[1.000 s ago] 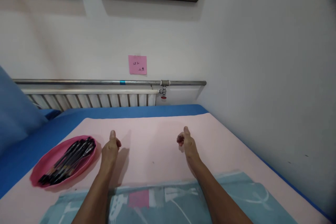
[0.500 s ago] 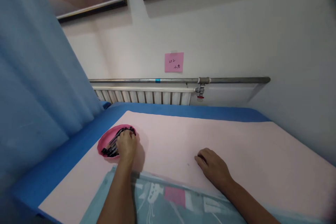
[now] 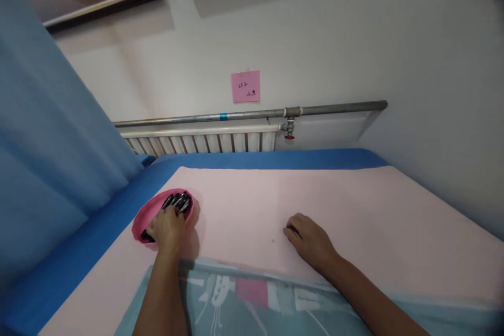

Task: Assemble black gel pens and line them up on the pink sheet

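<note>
At the left, my left hand (image 3: 168, 228) reaches down into a pink oval basket (image 3: 142, 211). Its fingers are curled over a bundle of slim black pens (image 3: 179, 201), whose ends stick out beyond the knuckles and below the thumb side. My fingertips are hidden among them. On the pink sheet (image 3: 236, 210), well right of the basket, rests my right hand (image 3: 311, 239). Its fingers are loosely bent, with a gap between thumb and forefinger, and nothing shows in it.
A teal patterned cloth (image 3: 283, 320) lies along the near edge under my forearms. Blue curtain (image 3: 51, 131) hangs at the left. Behind the blue bed or table edge (image 3: 252, 160) are a white radiator (image 3: 197, 143), a metal pipe (image 3: 334, 109) and a pink note (image 3: 245, 86) on the wall.
My left hand has shifted from the basket's right side towards its middle and lower part, over the pens. My right hand stays in place on the sheet. The view has turned slightly.
</note>
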A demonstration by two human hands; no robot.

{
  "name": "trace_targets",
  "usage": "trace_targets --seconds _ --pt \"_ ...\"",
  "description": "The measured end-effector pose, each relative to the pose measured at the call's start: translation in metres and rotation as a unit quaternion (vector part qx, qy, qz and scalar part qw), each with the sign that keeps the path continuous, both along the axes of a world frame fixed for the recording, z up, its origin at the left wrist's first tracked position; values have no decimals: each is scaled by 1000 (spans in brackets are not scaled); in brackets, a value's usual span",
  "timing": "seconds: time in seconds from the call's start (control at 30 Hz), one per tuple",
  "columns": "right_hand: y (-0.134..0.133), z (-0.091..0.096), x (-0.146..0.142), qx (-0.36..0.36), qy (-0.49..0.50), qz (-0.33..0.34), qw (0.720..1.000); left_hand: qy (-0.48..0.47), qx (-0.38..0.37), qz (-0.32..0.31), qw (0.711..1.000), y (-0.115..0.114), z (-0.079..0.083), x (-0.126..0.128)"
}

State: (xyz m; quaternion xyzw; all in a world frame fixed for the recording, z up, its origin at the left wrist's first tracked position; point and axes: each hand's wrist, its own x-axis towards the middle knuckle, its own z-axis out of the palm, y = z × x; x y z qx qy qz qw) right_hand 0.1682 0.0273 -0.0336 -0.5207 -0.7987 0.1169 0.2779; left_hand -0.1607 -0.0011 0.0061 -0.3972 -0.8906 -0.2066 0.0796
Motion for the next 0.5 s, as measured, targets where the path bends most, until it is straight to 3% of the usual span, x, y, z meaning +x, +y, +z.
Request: trace_targets --seconds 0.1,0.13,0.2,0.27,0.37,0.43,0.5 --pt "0 -1 1 -2 9 -1 1000 -5 93 -19 995 2 12 16" --pt "0 -2 1 -4 14 -2 1000 -28 159 -50 986 3 17 27" --pt "0 -1 0 -10 32 -5 999 -142 278 -148 938 5 26 59" --pt "-2 2 -1 -26 80 -11 996 -314 287 -262 866 7 31 98" --pt "-6 9 -3 -82 237 -27 968 -572 159 -330 734 6 30 158" --pt "-10 16 -5 -144 378 -30 914 -687 67 -338 639 3 25 189" --pt "-15 23 -9 -207 512 -5 834 -754 16 -331 568 0 19 210"
